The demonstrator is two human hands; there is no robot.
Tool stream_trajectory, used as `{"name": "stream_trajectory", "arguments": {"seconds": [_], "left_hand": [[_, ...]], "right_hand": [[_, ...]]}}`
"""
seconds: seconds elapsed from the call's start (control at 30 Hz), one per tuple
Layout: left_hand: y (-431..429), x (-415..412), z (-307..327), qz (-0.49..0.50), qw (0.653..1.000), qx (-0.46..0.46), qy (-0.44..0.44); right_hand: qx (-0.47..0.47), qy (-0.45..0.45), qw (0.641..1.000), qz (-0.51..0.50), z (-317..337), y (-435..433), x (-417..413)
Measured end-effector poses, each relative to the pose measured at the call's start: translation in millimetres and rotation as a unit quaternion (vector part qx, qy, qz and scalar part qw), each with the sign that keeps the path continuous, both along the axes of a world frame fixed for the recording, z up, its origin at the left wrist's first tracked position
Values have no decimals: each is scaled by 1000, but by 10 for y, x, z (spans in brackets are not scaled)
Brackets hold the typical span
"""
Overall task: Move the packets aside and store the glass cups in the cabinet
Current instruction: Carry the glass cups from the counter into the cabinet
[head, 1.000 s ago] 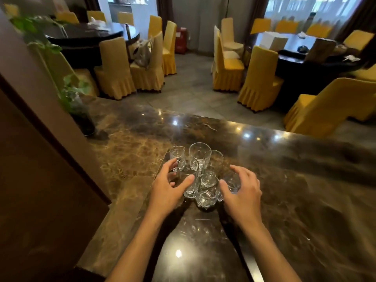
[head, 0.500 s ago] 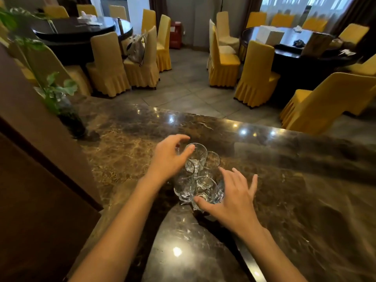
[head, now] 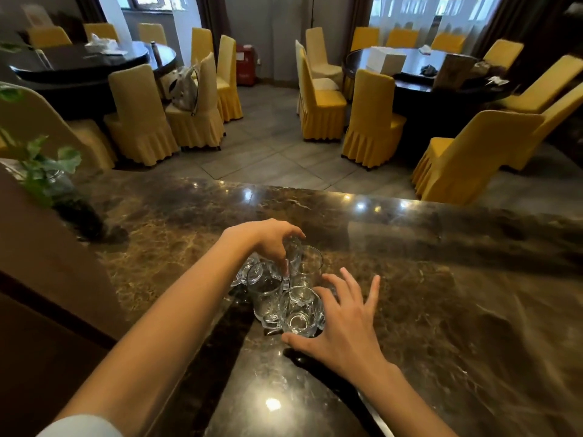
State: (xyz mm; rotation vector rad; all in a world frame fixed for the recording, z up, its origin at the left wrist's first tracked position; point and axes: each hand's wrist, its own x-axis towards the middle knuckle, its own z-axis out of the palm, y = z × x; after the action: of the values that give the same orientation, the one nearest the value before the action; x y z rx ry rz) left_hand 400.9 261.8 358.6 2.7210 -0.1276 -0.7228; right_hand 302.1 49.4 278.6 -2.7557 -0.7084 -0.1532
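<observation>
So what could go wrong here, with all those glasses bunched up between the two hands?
The glass cups touch one another on a hard marble counter; squeezing them together could chip or crack them.
The left hand grips the far cups near their rims from above, so one might slip if lifted.
The right hand only presses spread fingers against the nearest cup, which could tip it.

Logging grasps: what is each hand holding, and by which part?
Left hand pinches a far clear glass cup by its rim, from above. Right hand, fingers spread, touches the nearest glass cup, sidewall only.
</observation>
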Motion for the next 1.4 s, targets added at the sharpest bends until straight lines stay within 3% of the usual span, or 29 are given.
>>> {"name": "stream_trajectory", "arguments": {"seconds": [0.27, 0.53, 0.73, 1.07, 1.2, 1.4], "left_hand": [[46, -6, 5, -26, 998, 18, -55], [209, -281, 671, 9, 974, 4, -228], [204, -1152, 1108, 36, 934, -29, -353], [67, -2518, 505, -1, 979, 7, -205], [7, -2785, 227, -3, 988, 34, -153], [-57, -2911, -39, -4, 994, 23, -106]], "right_hand": [[90, -17, 996, 4, -72, 38, 10], [216, -41, 975, 43, -58, -44, -228], [340, 75, 929, 126, 161, -317, -500], [314, 267, 895, 170, 32, -527, -818], [279, 344, 875, 193, 7, -476, -875], [228, 388, 858, 248, 50, -391, -879]]}}
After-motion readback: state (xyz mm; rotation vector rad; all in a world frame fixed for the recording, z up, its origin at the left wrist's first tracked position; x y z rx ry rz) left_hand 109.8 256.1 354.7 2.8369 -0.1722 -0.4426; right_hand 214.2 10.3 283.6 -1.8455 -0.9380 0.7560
